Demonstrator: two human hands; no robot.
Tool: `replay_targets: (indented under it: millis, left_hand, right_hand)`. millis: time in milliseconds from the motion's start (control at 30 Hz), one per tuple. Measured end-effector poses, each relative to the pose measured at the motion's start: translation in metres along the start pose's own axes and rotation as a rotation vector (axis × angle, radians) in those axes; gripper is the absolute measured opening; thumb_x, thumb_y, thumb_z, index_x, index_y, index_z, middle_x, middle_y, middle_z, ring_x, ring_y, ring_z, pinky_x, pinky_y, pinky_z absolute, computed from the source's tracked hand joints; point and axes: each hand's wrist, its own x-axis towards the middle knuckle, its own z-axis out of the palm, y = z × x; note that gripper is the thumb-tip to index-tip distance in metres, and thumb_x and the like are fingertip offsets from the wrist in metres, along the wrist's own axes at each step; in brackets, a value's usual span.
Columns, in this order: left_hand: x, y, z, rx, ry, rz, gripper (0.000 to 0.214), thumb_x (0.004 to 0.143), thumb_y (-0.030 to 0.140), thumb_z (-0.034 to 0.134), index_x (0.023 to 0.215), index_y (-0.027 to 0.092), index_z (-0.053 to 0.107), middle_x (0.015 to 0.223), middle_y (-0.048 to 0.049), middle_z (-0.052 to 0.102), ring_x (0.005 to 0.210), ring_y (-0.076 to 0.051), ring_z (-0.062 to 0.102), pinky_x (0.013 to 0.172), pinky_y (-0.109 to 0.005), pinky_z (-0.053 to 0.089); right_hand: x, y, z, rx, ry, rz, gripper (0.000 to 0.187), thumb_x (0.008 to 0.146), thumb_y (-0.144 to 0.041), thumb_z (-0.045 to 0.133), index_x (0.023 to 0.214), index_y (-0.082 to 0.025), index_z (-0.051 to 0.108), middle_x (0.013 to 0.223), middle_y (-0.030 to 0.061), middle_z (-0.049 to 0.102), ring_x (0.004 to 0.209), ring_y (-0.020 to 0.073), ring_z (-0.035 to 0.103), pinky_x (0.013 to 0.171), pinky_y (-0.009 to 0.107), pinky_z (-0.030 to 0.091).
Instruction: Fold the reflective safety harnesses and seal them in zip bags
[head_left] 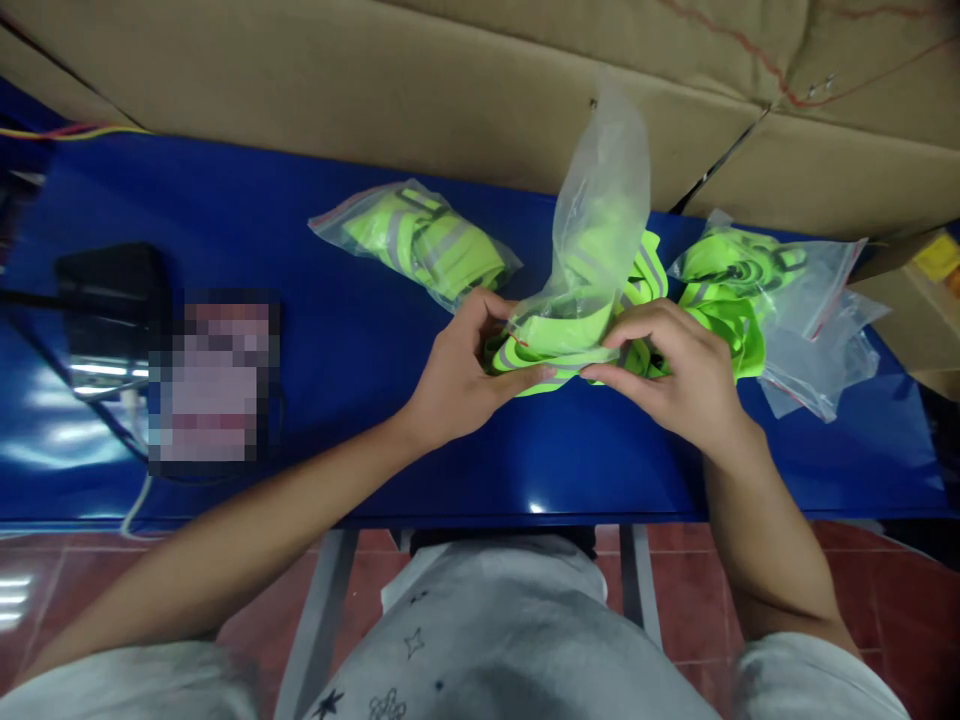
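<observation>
**Kid:** Where is the green strap bundle (pixel 551 345)?

**Helper:** In the middle of the blue table (pixel 315 400), partly inside the clear bag (pixel 600 190). The rest of the bag sticks up. The left hand (pixel 457 370) and the right hand (pixel 675 375) both pinch it. Their fingers are closed on the bundle and the bag's mouth.

**Kid:** What could go wrong?

**Helper:** The bag looks thin. I think it could rip if it is tugged too hard. The bundle could also spring open and slide out, since only fingertips hold it.

**Kid:** Anything else?

**Helper:** The loose green straps (pixel 742 335) lie right by the right hand, so they might get caught. The full bag (pixel 420 240) is further off and looks safe.
</observation>
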Motion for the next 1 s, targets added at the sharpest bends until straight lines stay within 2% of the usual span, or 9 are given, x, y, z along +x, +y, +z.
replay_targets:
  millis: [133, 367, 500, 633, 733, 833, 1000]
  left_hand:
    - [0.001, -0.006, 0.002, 0.007, -0.007, 0.017, 0.055, 0.077, 0.052, 0.087, 0.108, 0.024, 0.052, 0.1, -0.0019, 0.062, 0.094, -0.02, 0.063, 0.082, -0.032, 0.051]
    - [0.001, -0.018, 0.009, 0.018, 0.045, 0.028, 0.052, 0.084, 0.05, 0.08, 0.114, 0.024, 0.047, 0.115, -0.005, 0.059, 0.108, -0.022, 0.061, 0.094, -0.034, 0.049]
    - [0.003, -0.017, 0.012, -0.11, 0.074, -0.024, 0.055, 0.079, 0.047, 0.085, 0.11, 0.024, 0.046, 0.106, -0.0027, 0.06, 0.1, -0.02, 0.062, 0.085, -0.032, 0.051]
    - [0.005, -0.013, 0.009, -0.103, 0.089, -0.025, 0.053, 0.078, 0.047, 0.085, 0.108, 0.024, 0.048, 0.105, -0.0026, 0.061, 0.099, -0.021, 0.062, 0.082, -0.031, 0.051]
    - [0.004, -0.01, 0.005, -0.004, 0.095, 0.042, 0.05, 0.084, 0.047, 0.08, 0.116, 0.022, 0.049, 0.115, -0.0057, 0.063, 0.106, -0.022, 0.062, 0.088, -0.031, 0.051]
    - [0.001, -0.006, 0.002, 0.124, 0.099, 0.142, 0.049, 0.09, 0.043, 0.075, 0.124, 0.02, 0.049, 0.12, -0.0079, 0.064, 0.11, -0.023, 0.063, 0.095, -0.032, 0.049]
    - [-0.004, -0.001, 0.001, 0.369, 0.112, 0.371, 0.042, 0.091, 0.033, 0.073, 0.124, 0.02, 0.051, 0.119, -0.0066, 0.067, 0.105, -0.021, 0.067, 0.091, -0.031, 0.052]
  right_hand:
    - [0.0, 0.001, 0.003, 0.012, 0.037, 0.012, 0.021, 0.092, -0.04, 0.076, 0.096, -0.022, 0.065, 0.089, 0.0019, 0.069, 0.079, 0.0157, 0.066, 0.073, 0.032, 0.056]
    - [-0.005, -0.009, 0.03, -0.215, 0.252, -0.017, 0.011, 0.094, -0.028, 0.074, 0.094, -0.022, 0.065, 0.083, 0.0019, 0.069, 0.077, 0.0166, 0.066, 0.071, 0.032, 0.055]
    - [-0.006, -0.013, 0.035, -0.222, 0.314, -0.011, 0.011, 0.091, -0.023, 0.077, 0.096, -0.021, 0.067, 0.087, 0.0027, 0.072, 0.082, 0.018, 0.07, 0.075, 0.033, 0.056]
    - [-0.004, -0.014, 0.04, -0.191, 0.309, -0.015, 0.012, 0.09, -0.023, 0.078, 0.09, -0.022, 0.065, 0.08, -0.0003, 0.07, 0.073, 0.0151, 0.067, 0.069, 0.03, 0.054]
    - [-0.004, -0.016, 0.047, -0.147, 0.285, -0.026, 0.012, 0.091, -0.02, 0.076, 0.09, -0.022, 0.064, 0.08, -0.0013, 0.07, 0.073, 0.0133, 0.066, 0.069, 0.028, 0.053]
    - [-0.006, -0.02, 0.049, -0.16, 0.252, -0.023, 0.015, 0.091, -0.018, 0.075, 0.1, -0.022, 0.064, 0.086, -0.0005, 0.072, 0.077, 0.0137, 0.069, 0.072, 0.027, 0.054]
    - [-0.006, -0.028, 0.04, -0.377, 0.251, -0.099, 0.033, 0.087, -0.027, 0.08, 0.112, -0.018, 0.062, 0.085, 0.0014, 0.073, 0.073, 0.0161, 0.07, 0.068, 0.028, 0.054]
